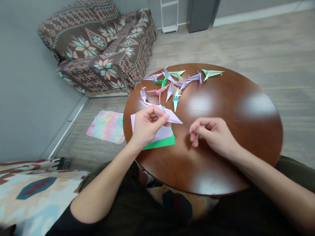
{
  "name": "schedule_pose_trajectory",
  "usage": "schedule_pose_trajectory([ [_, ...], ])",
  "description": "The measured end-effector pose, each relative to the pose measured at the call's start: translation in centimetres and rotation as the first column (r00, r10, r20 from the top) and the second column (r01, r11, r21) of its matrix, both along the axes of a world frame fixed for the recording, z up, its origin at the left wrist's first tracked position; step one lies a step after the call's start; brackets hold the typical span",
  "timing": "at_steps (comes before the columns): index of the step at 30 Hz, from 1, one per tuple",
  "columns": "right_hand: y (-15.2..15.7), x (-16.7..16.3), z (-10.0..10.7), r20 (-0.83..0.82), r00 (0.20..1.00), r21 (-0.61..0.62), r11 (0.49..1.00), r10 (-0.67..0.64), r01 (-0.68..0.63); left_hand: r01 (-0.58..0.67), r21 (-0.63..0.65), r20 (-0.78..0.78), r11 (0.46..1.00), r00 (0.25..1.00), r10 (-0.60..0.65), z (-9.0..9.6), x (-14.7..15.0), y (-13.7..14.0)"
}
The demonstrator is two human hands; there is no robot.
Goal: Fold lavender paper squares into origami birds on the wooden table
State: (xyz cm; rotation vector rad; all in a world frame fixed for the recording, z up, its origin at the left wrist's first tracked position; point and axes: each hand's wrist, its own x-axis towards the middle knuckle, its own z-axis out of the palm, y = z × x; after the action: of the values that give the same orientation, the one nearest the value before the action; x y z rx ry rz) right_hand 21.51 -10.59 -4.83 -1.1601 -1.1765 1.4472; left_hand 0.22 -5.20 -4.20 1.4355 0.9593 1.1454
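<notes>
My left hand point(153, 124) pinches a lavender origami crane point(173, 116) between thumb and fingers. The crane's long folded points stick out to both sides, and my fingers hide its middle. Under this hand lie loose square sheets, a lavender sheet point(162, 133) on top of a green sheet point(163, 143). My right hand point(208, 133) hovers over the table to the right of the crane, apart from it. Its fingers are curled in with the thumb against them, and nothing shows between them.
Several finished paper cranes cluster at the far side of the round brown table point(221, 164), among them a pink crane point(159, 92), a blue crane point(176, 100) and a light green crane point(211, 74). A sofa point(105, 52) with a patterned cover stands beyond, at left.
</notes>
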Motion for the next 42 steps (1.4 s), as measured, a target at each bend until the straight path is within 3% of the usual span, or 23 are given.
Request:
schedule_pose_trajectory([
  [5, 0.3, 0.2, -0.4, -0.031, 0.996, 0.008, 0.997, -0.079, 0.079, 0.22, -0.038, -0.039, 0.975, 0.974, -0.221, -0.2, -0.1, -0.2],
  [11, 0.5, -0.6, 0.0, -0.147, 0.984, -0.047, 0.993, 0.098, -0.106, 0.463, -0.151, -0.019, 0.873, 0.882, -0.471, 0.1, 0.7, -1.3],
  [13, 0.5, -0.8, 0.0, -0.139, 0.986, -0.041, 0.995, 0.086, -0.093, 0.415, -0.157, 0.014, 0.896, 0.908, -0.418, 0.0, 1.1, -1.7],
  [16, 0.4, -1.2, -0.4, -0.178, 0.984, -0.015, 1.0, -0.021, 0.018, 0.197, -0.136, 0.094, 0.971, 0.978, -0.185, -0.6, 2.0, -2.2],
  [19, 0.5, -1.4, -0.8, -0.223, 0.973, -0.014, 0.998, -0.065, 0.063, 0.176, -0.233, 0.144, 0.956, 0.979, -0.145, -1.2, 2.5, -2.4],
  [22, 0.9, -0.5, -0.5, -0.071, 0.996, 0.013, 0.999, -0.045, 0.046, 0.183, -0.337, 0.093, 0.923, 0.983, -0.161, -1.1, 2.1, -2.0],
  [23, 1.1, 0.1, -0.3, 0.031, 0.993, 0.09, 0.99, -0.113, 0.11, 0.163, -0.353, 0.05, 0.921, 0.987, -0.155, -1.0, 1.8, -1.8],
  [25, 1.5, 1.5, 0.3, 0.213, 0.896, 0.423, 0.864, -0.389, 0.275, 0.132, -0.36, -0.064, 0.923, 0.984, -0.166, -0.7, 1.2, -1.3],
  [26, 1.7, 2.0, 0.5, 0.313, 0.832, 0.568, 0.793, -0.458, 0.223, 0.132, -0.357, -0.112, 0.925, 0.977, -0.183, -0.6, 0.9, -1.1],
  [27, 1.8, 2.5, 0.7, 0.43, 0.788, 0.647, 0.759, -0.44, 0.07, 0.142, -0.357, -0.144, 0.923, 0.968, -0.205, -0.5, 0.7, -1.0],
  [30, 1.7, 2.7, 0.7, 0.665, 0.703, 0.609, 0.728, -0.252, -0.315, 0.193, -0.37, -0.145, 0.909, 0.954, -0.262, -0.2, 0.5, -0.7],
  [32, 1.3, 2.1, 0.4, 0.702, 0.7, 0.523, 0.762, -0.131, -0.381, 0.204, -0.366, -0.112, 0.908, 0.959, -0.261, -0.1, 0.6, -0.8],
  [33, 1.1, 1.7, 0.3, 0.677, 0.73, 0.486, 0.801, -0.094, -0.348, 0.195, -0.357, -0.09, 0.914, 0.966, -0.241, -0.1, 0.7, -0.9],
  [35, 0.7, 0.9, 0.0, 0.558, 0.827, 0.396, 0.897, -0.063, -0.199, 0.161, -0.344, -0.018, 0.925, 0.984, -0.178, -0.2, 1.0, -1.2],
  [37, 0.4, 0.3, -0.1, 0.389, 0.92, 0.286, 0.956, -0.054, -0.065, 0.142, -0.359, 0.084, 0.922, 0.989, -0.12, -0.5, 1.4, -1.5],
  [39, 0.3, 0.0, 0.0, 0.256, 0.965, 0.209, 0.978, -0.056, 0.002, 0.143, -0.394, 0.158, 0.908, 0.984, -0.086, -0.8, 1.8, -1.7],
  [42, 0.4, -0.2, 0.3, 0.193, 0.981, 0.14, 0.99, -0.026, -0.001, 0.132, -0.398, 0.167, 0.908, 0.983, -0.07, -1.1, 2.0, -1.9],
])
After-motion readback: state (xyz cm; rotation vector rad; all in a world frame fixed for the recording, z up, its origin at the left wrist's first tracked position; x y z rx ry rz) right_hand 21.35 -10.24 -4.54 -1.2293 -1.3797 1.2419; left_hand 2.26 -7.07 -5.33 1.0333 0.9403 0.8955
